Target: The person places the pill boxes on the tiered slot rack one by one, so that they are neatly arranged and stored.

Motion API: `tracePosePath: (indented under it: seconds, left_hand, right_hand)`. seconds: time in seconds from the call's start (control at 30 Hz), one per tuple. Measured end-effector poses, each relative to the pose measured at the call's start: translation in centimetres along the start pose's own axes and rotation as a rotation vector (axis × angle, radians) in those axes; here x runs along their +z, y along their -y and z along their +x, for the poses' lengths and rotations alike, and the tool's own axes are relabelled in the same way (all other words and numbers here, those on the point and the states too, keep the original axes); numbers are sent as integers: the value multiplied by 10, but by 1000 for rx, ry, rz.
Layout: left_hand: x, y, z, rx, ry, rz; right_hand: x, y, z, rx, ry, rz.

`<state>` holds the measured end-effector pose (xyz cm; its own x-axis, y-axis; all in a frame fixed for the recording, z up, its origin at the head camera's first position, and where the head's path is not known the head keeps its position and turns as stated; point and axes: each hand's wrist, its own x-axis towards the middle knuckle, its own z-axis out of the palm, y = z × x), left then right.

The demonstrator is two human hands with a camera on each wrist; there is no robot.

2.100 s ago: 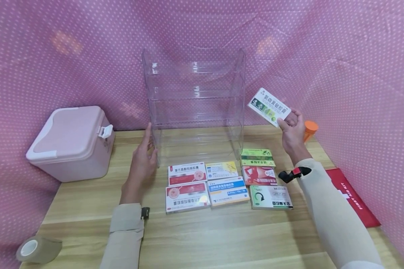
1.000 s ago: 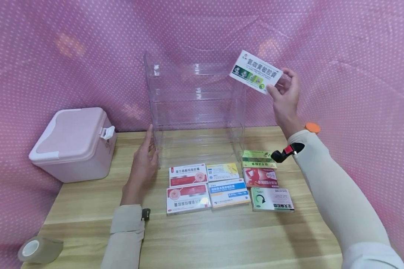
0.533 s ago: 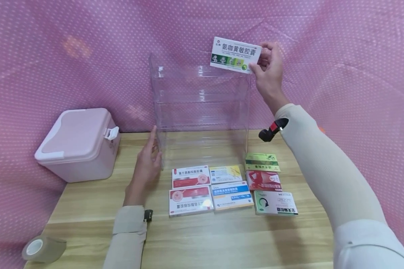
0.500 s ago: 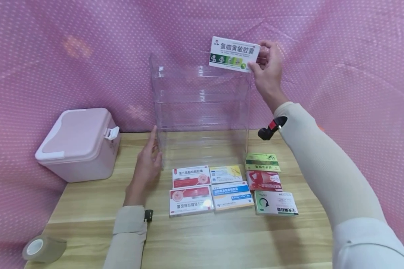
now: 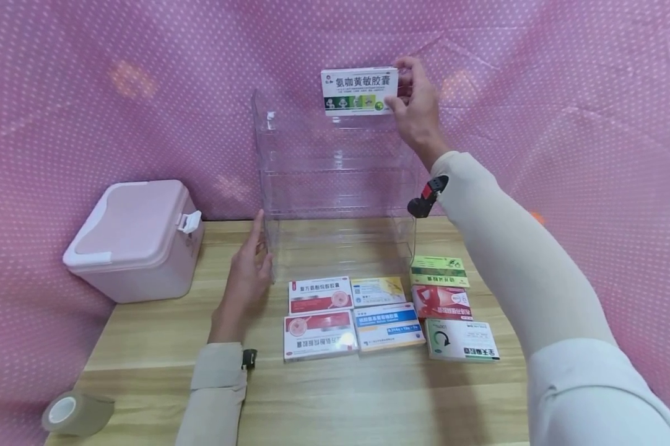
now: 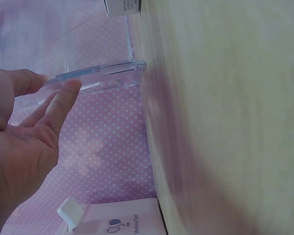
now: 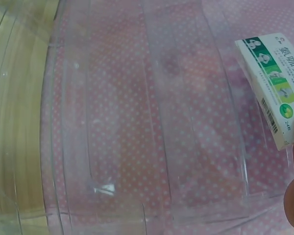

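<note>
My right hand [image 5: 418,114] pinches one end of a white medicine box [image 5: 360,91] with a green picture strip, thumb on its printed front. The box is upright and level, overlapping the top tier of a clear tiered acrylic rack [image 5: 337,164] in the head view. In the right wrist view the medicine box [image 7: 272,88] is at the right, with the rack's clear tiers beside and below it. My left hand [image 5: 244,279] is at the rack's left side; the left wrist view shows its thumb and fingers pinching the side panel [image 6: 108,71] near its edge.
Several medicine boxes lie flat before the rack, including a blue-and-white one [image 5: 391,327] and a green-and-white one [image 5: 462,339]. A pink medicine chest [image 5: 137,241] stands left, a tape roll [image 5: 78,414] front left. A pink dotted curtain [image 5: 201,93] hangs behind.
My right hand has carried the white medicine box up and left, from right of the rack to its top tier, turning it from tilted to level. The left hand has stayed on the rack.
</note>
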<state>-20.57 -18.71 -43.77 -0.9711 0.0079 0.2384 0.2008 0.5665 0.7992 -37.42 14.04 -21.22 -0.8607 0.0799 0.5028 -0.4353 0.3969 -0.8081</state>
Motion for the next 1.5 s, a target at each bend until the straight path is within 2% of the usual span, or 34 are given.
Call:
tracePosePath:
  seconds: [0.23, 0.37, 0.57, 0.77, 0.87, 1.03, 1.13, 1.3, 1.5]
  left_hand:
    - [0, -1, 3, 2, 8, -10]
    - [0, -2, 3, -9, 5, 0]
    - [0, -3, 1, -17, 2, 3]
    - [2, -2, 0, -13, 10, -22]
    - [2, -3, 1, -8, 8, -12]
    - [1, -5, 2, -10, 8, 10]
    - [0, -6, 2, -19, 9, 12]
    - [-1, -5, 1, -34, 5, 6]
    - [-1, -3, 0, -23, 0, -4]
  right_hand:
    - [6, 6, 2, 24, 23, -65]
    - [8, 10, 5, 43, 62, -146]
    - [14, 13, 6, -6, 96, -266]
    - [25, 13, 6, -13, 109, -401]
    - [35, 11, 3, -12, 126, -402]
    - [56, 16, 0, -30, 154, -288]
    - [66, 22, -1, -30, 239, -273]
    - [76, 32, -4, -30, 444, -368]
    - [81, 33, -6, -57, 514, -442]
